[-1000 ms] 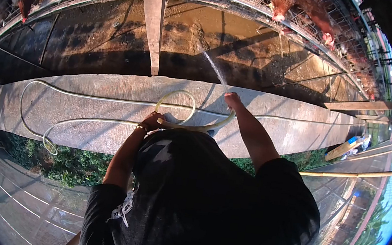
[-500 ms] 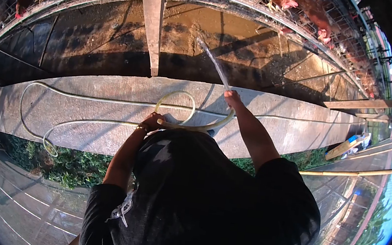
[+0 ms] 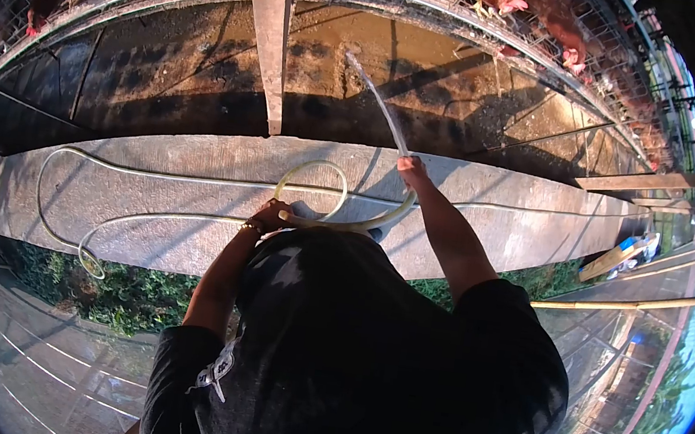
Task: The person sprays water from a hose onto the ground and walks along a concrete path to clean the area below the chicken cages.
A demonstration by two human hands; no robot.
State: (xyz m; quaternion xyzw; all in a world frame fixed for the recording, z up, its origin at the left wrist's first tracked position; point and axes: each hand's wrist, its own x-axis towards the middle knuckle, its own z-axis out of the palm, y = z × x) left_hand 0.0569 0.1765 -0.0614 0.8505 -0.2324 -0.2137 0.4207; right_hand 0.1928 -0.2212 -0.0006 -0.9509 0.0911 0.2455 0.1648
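My right hand (image 3: pixel 410 173) is closed round the hose near its outlet. A stream of water (image 3: pixel 382 108) runs from there up and left onto the wet brown ground (image 3: pixel 326 37) below the cages. The pale hose (image 3: pixel 364 225) curves in front of my body to my left hand (image 3: pixel 271 215), which is wrapped round it. Beside my left hand the hose makes a loop, and more of it lies in long bends over the concrete walkway (image 3: pixel 174 144).
Wire cages with brown hens (image 3: pixel 554 21) line the top. A wooden post (image 3: pixel 268 34) stands between the cages and the walkway. Green plants (image 3: pixel 121 293) grow along the near edge. A bamboo pole (image 3: pixel 632 302) and a pile of objects (image 3: pixel 625 251) are at the right.
The water stream has shifted slightly, its far end landing a little higher and to the left. Both hands stay in nearly the same place on the hose.
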